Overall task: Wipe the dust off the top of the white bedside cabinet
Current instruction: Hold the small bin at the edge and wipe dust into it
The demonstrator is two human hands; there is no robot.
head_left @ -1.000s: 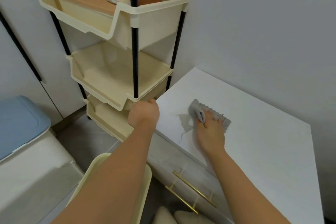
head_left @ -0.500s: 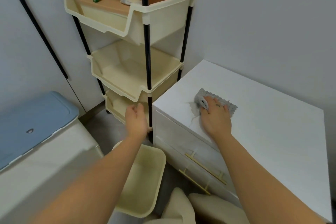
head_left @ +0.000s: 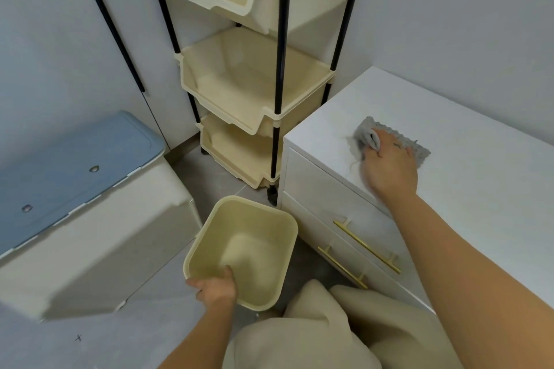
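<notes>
The white bedside cabinet [head_left: 467,177] fills the right of the view, with two drawers and gold handles on its front. My right hand [head_left: 389,166] presses a grey cloth [head_left: 419,148] flat on the cabinet top near its front left corner, fingers folded over one end of it. A small clump of dust and a thin thread lie just left of the hand. Down on the floor, my left hand [head_left: 214,289] grips the near rim of a cream waste bin [head_left: 254,219], thumb inside. The bin stands just left of the cabinet's front.
A cream three-tier rack [head_left: 254,93] with black poles stands against the wall, touching the cabinet's left side. A large white storage box with a blue lid [head_left: 69,165] sits on the grey floor at left. My knees in beige trousers [head_left: 329,326] are at the bottom.
My left hand dropped from near the rack's lower tier down to the bin's rim and took hold of it. My right hand and the cloth stayed near the cabinet's front left corner. The view tilted downward.
</notes>
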